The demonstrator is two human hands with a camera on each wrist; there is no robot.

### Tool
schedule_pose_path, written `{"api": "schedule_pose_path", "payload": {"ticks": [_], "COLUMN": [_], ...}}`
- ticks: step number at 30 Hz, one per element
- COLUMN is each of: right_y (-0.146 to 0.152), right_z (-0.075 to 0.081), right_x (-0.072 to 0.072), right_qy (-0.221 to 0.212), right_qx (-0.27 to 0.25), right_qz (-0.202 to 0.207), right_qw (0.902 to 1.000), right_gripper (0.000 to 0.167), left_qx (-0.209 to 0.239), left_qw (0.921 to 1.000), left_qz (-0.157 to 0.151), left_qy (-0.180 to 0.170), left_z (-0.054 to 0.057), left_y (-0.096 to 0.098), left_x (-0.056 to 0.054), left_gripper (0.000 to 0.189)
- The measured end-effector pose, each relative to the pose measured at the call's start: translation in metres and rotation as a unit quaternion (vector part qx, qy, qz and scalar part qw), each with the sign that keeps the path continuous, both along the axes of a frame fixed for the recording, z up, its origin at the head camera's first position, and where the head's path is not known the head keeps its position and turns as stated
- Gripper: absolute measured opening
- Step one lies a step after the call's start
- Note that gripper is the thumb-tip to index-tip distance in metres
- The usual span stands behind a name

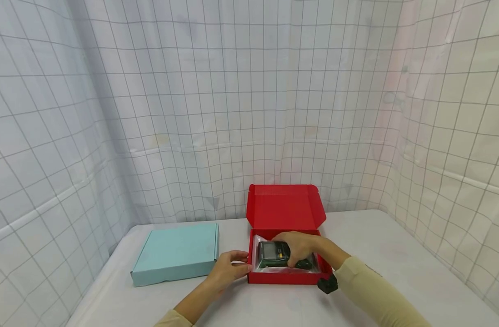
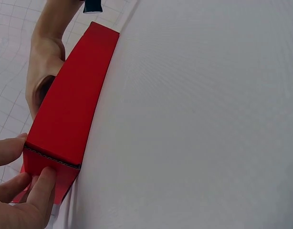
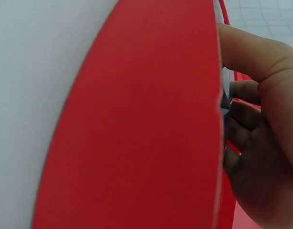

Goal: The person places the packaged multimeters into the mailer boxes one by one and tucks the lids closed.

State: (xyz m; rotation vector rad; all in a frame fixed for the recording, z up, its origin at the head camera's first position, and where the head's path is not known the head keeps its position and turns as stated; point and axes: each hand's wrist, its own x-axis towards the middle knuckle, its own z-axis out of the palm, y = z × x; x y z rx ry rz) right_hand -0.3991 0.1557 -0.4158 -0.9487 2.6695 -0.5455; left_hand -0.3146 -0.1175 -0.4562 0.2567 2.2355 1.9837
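Observation:
An opened red cardboard box [image 1: 288, 278] stands on the table with its lid raised at the back. Inside lies a dark green handheld device [image 1: 270, 255] with a grey screen, over clear plastic wrapping [image 1: 255, 245]. My right hand [image 1: 300, 247] reaches into the box and grips the device's right part from above, hiding much of it. In the right wrist view, the box wall [image 3: 137, 119] blocks most of the held device. My left hand [image 1: 229, 271] holds the box's left side; in the left wrist view its bent fingers [image 2: 44, 188] touch the end wall and top edge.
A closed light-blue box [image 1: 177, 250] lies on the white-covered table [image 1: 392, 254], left of the red one. Gridded white curtains [image 1: 249, 100] hang behind and at both sides. A small dark object [image 1: 328, 284] is at my right wrist.

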Motion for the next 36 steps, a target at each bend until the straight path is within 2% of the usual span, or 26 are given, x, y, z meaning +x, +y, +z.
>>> {"api": "schedule_pose_path", "payload": {"ticks": [8,13,24,28,33,36], "right_y": [0.010,0.014,0.022,0.026,0.034,0.040], "right_z": [-0.002,-0.002,0.011,0.017,0.024,0.029], "right_x": [-0.001,0.002,0.005,0.004,0.002,0.000], "right_qy": [-0.011,-0.014,0.001,0.003,0.032,0.042], "right_qx": [-0.001,-0.006,-0.013,-0.029,-0.039,-0.056], "right_qz": [0.003,0.007,-0.006,-0.009,-0.010,-0.011], "right_qw": [0.9999,0.9999,0.9999,0.9996,0.9987,0.9975], "right_gripper": [0.089,0.092,0.092,0.086,0.072,0.071], "left_qx": [-0.014,-0.007,-0.039,-0.049,-0.041,-0.039], "left_qw": [0.9999,1.0000,0.9992,0.9987,0.9990,0.9987], "left_qz": [0.003,-0.002,0.012,0.012,0.011,0.013], "left_qy": [0.004,-0.001,-0.005,0.000,0.013,0.030], "left_z": [-0.001,-0.001,0.004,0.006,0.011,0.014], "left_y": [0.000,0.001,-0.001,-0.001,-0.002,-0.003], "left_x": [-0.001,0.000,-0.002,-0.004,-0.008,-0.013], "left_gripper": [0.045,0.046,0.049,0.052,0.053,0.053]}}
